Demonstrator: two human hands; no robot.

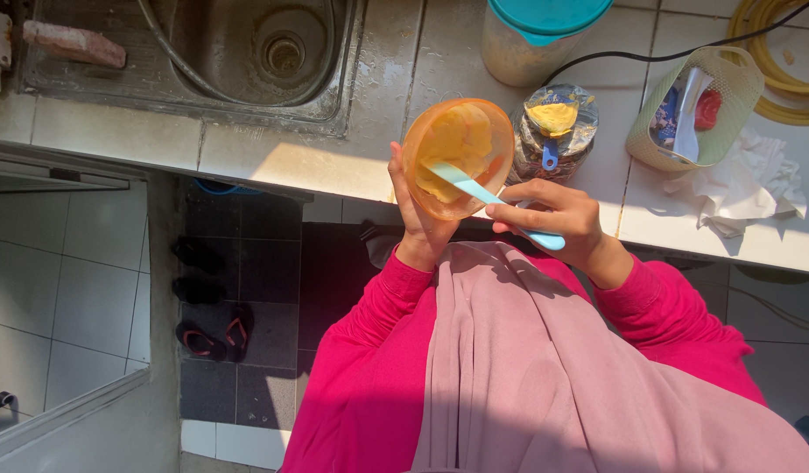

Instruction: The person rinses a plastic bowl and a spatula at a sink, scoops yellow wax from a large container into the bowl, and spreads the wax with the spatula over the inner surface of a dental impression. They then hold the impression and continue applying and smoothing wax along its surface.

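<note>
My left hand [415,215] grips an orange translucent bowl [457,158] from below, tilted toward me above the counter's front edge. Yellow batter or cream [461,140] lies inside it. My right hand [553,219] holds the handle of a light blue spatula [474,186] whose blade reaches into the bowl's yellow contents. Just behind the bowl stands an open plastic bag [553,131] with yellow powder and a small blue scoop in it.
A steel sink [203,52] sits at the back left of the tiled counter [369,149]. A tub with a teal lid [536,35], a pale green basket [693,109], white cloth [746,188] and yellow hose [785,52] lie right. Sandals [212,337] rest on the floor.
</note>
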